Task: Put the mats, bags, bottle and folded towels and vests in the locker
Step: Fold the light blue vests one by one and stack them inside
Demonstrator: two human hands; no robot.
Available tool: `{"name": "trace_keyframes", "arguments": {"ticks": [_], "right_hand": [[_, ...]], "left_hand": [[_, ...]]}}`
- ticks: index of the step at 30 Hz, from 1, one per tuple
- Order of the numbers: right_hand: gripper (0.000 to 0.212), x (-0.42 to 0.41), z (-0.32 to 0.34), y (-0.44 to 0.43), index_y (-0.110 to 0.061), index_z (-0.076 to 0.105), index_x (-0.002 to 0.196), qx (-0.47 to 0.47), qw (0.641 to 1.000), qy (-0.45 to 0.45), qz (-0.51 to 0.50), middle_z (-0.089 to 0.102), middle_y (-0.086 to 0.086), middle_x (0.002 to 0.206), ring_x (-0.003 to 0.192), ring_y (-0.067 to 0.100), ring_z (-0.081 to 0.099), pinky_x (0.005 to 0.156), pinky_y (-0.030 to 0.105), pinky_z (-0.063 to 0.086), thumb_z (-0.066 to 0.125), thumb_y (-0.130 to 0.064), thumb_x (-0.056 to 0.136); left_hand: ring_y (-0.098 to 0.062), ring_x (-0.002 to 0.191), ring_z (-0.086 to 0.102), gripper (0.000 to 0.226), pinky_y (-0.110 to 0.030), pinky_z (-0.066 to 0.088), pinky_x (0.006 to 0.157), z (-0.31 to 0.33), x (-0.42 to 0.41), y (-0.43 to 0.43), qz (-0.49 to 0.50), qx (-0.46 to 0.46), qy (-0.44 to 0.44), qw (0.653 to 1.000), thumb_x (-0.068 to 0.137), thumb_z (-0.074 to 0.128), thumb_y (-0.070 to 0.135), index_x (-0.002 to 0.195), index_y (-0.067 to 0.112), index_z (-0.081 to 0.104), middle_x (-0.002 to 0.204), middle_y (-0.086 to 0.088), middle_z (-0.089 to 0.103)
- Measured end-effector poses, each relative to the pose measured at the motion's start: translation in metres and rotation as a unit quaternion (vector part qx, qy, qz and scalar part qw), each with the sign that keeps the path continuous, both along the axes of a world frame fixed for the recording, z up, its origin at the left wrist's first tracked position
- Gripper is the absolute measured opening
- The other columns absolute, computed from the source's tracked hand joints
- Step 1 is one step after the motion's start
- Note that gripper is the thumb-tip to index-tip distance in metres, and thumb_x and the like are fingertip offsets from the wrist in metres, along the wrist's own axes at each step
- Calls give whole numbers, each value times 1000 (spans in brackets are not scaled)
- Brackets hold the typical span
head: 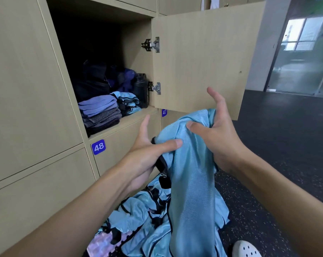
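Pale blue, shiny cloth fills the grip: a vest [191, 173] hangs from both hands, its lower end trailing down toward the floor [286, 154]; the left hand [147, 156] pinches its black-trimmed edge, thumb laid across the front and fingers behind; the right hand [218, 140] clamps the bunched top, thumb pressed on the cloth, lower fingers curled round it, forefinger lifted free. Up and to the left of the hands stands the open locker [136, 58], its door [203, 58] swung out just behind the right hand; inside, folded towels [99, 112] are stacked at the front, folded vests [128, 103] beside them, a black bottle [141, 89] upright against the hinge side, a dark bag [94, 80] at the back. Below the grip a pile of vests [138, 210] lies loose on the floor; under its near edge shows a shimmering mat [105, 243]; a white shoe [246, 249] sits low and to the right.
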State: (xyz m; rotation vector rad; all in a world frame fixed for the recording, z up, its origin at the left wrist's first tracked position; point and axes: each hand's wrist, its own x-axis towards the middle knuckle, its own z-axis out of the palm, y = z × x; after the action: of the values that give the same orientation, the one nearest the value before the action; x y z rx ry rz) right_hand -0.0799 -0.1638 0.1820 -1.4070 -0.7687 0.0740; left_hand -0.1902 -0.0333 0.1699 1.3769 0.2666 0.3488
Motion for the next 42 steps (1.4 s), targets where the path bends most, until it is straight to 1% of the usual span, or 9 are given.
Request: {"name": "trace_keyframes", "arguments": {"ticks": [5, 12, 15, 18, 23, 26, 30, 35, 42], "right_hand": [[85, 5, 2, -6, -60, 28, 136, -11, 999, 33, 1, 38, 7, 149, 125, 27, 56, 96, 51, 53, 73, -11, 83], [113, -6, -8, 0, -67, 24, 135, -85, 987, 59, 127, 58, 15, 135, 104, 25, 70, 88, 42, 58, 91, -11, 63], [94, -11, -6, 4, -59, 31, 134, -40, 993, 62, 91, 56, 21, 130, 97, 26, 71, 87, 44, 58, 79, -2, 78], [81, -11, -1, 3, -48, 31, 139, 6, 998, 68, 14, 60, 12, 92, 74, 10, 70, 74, 31, 60, 72, -3, 86], [90, -10, 1, 0, -57, 28, 138, -43, 993, 102, 50, 47, 4, 139, 115, 19, 63, 94, 39, 55, 82, -16, 78], [93, -12, 1, -3, -48, 31, 142, -50, 989, 94, 99, 68, 11, 115, 94, 25, 73, 76, 34, 60, 75, 5, 80], [45, -5, 5, -5, -24, 62, 114, -40, 997, 61, 19, 73, 6, 85, 72, 17, 71, 66, 32, 58, 74, 4, 81], [25, -2, 6, -9, -22, 69, 100, -87, 995, 39, 39, 77, 6, 89, 74, 18, 73, 70, 34, 61, 73, -2, 84], [23, 4, 6, -13, -25, 72, 106, -196, 976, -76, -47, 76, 5, 91, 86, 32, 71, 77, 48, 59, 77, -24, 84]], "left_hand": [[-19, 89, 74, 88, -28, 60, 73, 9, 1, 2, 44, -24, -64, 997, 84, 67, -9, 145, 45, 34, 104, -11, 76], [-25, 89, 71, 71, -44, 60, 85, 20, 3, 10, 207, 23, -68, 976, 81, 76, 1, 129, 42, 43, 109, -18, 70], [-22, 95, 73, 97, -46, 58, 88, 24, -2, 18, 172, 26, -25, 984, 66, 87, 13, 139, 46, 34, 120, -9, 67], [-18, 102, 72, 118, -39, 58, 87, 21, -9, 14, 41, 51, 35, 997, 69, 84, -5, 146, 58, 21, 133, -3, 62], [-22, 88, 75, 110, -34, 62, 70, 20, -5, 12, 73, -8, -13, 997, 78, 70, -17, 150, 51, 22, 110, -6, 74], [-23, 85, 75, 97, -36, 62, 71, 22, -6, 17, 103, -5, -26, 994, 79, 73, -13, 147, 44, 32, 99, -10, 77], [-25, 82, 73, 63, -33, 62, 71, 26, -10, 26, 99, 35, -27, 994, 82, 71, -10, 128, 32, 58, 108, -22, 72], [-16, 84, 69, 26, -25, 57, 72, 26, -11, 34, 83, 141, -20, 986, 93, 64, -1, 106, 19, 72, 100, -9, 75], [-13, 78, 69, 11, -21, 56, 69, 26, -10, 36, 61, 166, 11, 984, 85, 75, 18, 95, 13, 74, 87, -3, 76]]}}
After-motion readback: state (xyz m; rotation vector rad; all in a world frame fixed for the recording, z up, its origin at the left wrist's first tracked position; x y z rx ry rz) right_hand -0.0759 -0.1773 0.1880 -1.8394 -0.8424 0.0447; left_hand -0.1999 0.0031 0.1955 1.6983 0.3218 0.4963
